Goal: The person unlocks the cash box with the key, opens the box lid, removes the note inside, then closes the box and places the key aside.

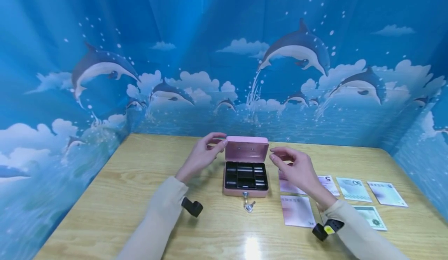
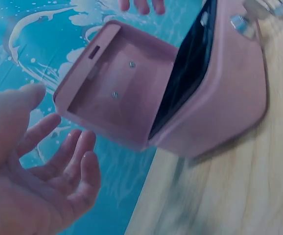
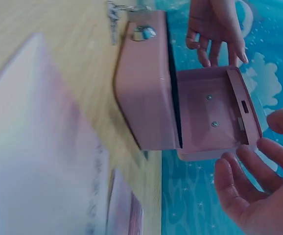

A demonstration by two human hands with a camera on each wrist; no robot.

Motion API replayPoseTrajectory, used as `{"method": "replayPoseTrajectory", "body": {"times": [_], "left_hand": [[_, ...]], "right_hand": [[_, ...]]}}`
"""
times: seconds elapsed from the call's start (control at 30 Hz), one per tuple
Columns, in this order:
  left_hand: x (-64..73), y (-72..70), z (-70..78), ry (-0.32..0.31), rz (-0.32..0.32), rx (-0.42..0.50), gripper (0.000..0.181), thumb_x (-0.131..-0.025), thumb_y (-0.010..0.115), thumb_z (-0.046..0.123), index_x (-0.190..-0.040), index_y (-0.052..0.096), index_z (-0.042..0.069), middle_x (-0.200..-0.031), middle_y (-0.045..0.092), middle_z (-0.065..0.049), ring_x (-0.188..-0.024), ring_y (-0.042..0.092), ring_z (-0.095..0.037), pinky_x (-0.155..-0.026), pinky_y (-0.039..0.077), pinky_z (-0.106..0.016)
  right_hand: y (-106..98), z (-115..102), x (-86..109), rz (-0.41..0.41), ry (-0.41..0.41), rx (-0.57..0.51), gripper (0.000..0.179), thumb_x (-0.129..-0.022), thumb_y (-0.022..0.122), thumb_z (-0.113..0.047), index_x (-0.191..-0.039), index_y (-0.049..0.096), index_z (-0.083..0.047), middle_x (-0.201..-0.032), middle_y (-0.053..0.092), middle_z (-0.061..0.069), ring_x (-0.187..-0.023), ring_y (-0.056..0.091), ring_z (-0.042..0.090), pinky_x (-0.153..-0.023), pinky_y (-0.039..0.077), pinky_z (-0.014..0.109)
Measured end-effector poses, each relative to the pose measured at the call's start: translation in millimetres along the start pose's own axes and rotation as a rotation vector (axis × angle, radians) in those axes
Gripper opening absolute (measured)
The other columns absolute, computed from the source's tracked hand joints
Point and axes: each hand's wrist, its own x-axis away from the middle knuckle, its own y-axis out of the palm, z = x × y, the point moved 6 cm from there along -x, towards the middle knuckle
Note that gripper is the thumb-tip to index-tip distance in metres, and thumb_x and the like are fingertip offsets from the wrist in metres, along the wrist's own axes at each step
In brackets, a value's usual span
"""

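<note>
A pink cash box (image 1: 245,193) stands on the table with its lid (image 1: 246,151) raised and a black compartment tray (image 1: 246,175) inside. Keys (image 1: 249,206) hang from the lock at its front. Beside the lid's upper left corner is my left hand (image 1: 204,153), its fingers loosely bent and holding nothing. My right hand (image 1: 296,168) is at the lid's right side, also with nothing in it. Each wrist view shows relaxed fingers (image 2: 65,169) close to the lid's edge, and the right wrist view has the right hand's fingers (image 3: 251,171) near the lid's corner.
Several banknotes lie right of the box: a pinkish note (image 1: 297,211), a green-blue note (image 1: 354,189), a green note (image 1: 371,217) and a pale purple note (image 1: 387,193). My right forearm passes over some of them. A blue dolphin-print curtain (image 1: 217,58) hangs behind the wooden table (image 1: 140,166).
</note>
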Motion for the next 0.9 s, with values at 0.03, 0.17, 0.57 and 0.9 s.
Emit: {"method": "replayPoseTrajectory", "body": {"times": [0.03,0.17,0.57,0.9], "left_hand": [[-1.0,1.2,0.7,-0.008,0.000,0.015,0.044,-0.102,0.060,0.045,-0.140,0.060,0.022,-0.132,0.065,-0.008,-0.115,0.067,-0.032,-0.096,0.058,-0.051],[-3.9,4.1,2.3,-0.047,0.010,0.049,0.043,-0.103,0.059,0.043,-0.140,0.060,0.021,-0.131,0.065,-0.009,-0.116,0.067,-0.034,-0.097,0.057,-0.055],[-7.4,7.9,0.4,-0.132,-0.021,0.077,0.041,-0.100,0.063,0.047,-0.132,0.064,0.020,-0.133,0.065,-0.010,-0.115,0.068,-0.028,-0.098,0.057,-0.052],[-1.5,6.2,1.3,-0.137,-0.087,0.061,0.040,-0.100,0.064,0.045,-0.131,0.063,0.019,-0.130,0.065,-0.012,-0.115,0.067,-0.029,-0.097,0.059,-0.050]], "right_hand": [[-1,1,-3.5,0.004,0.026,-0.036,0.037,-0.101,0.066,-0.036,-0.129,0.069,-0.011,-0.116,0.074,0.012,-0.098,0.072,0.021,-0.077,0.063,0.030],[2,3,-18.4,-0.012,0.111,-0.183,0.044,-0.101,0.064,-0.038,-0.136,0.063,-0.012,-0.122,0.070,0.020,-0.095,0.073,0.018,-0.078,0.065,0.042],[9,5,-38.3,-0.037,0.262,-0.203,0.041,-0.103,0.060,-0.039,-0.137,0.064,-0.016,-0.122,0.066,0.015,-0.099,0.072,0.021,-0.083,0.064,0.046],[9,6,-34.5,-0.105,0.280,-0.218,0.048,-0.100,0.065,-0.042,-0.137,0.062,-0.011,-0.118,0.066,0.015,-0.102,0.071,0.024,-0.088,0.063,0.047]]}}
